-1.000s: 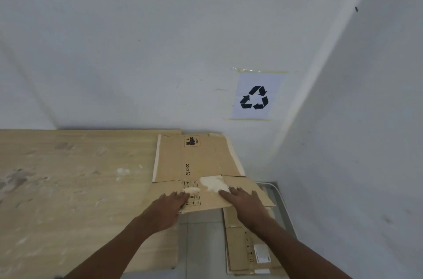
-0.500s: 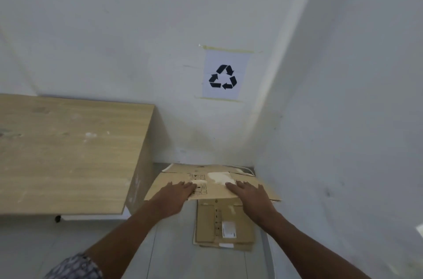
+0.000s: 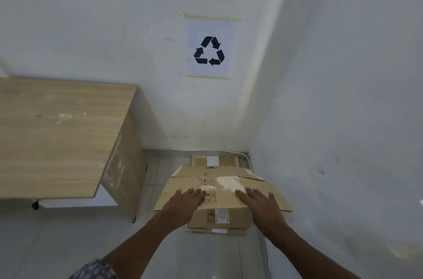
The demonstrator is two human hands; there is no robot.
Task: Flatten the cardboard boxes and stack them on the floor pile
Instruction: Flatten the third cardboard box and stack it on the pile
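A flattened brown cardboard box (image 3: 219,183) with black handling symbols and a torn pale patch hangs level just above the floor pile. My left hand (image 3: 186,199) grips its near edge on the left, and my right hand (image 3: 259,202) grips the near edge on the right, fingers spread on top. Below it lies the floor pile (image 3: 219,221) of flattened boxes with white labels, in the corner of the room. The pile's far end (image 3: 215,161) shows beyond the held box.
A light wooden table (image 3: 57,136) stands to the left, its side panel close to the pile. White walls meet in a corner at the right, with a recycling sign (image 3: 209,50) taped above the pile. A white cable (image 3: 248,159) runs along the floor by the wall. Grey floor tiles lie in front.
The flattened box has come off the table and dropped toward the floor pile, both hands still holding it. My view has tilted down and right.
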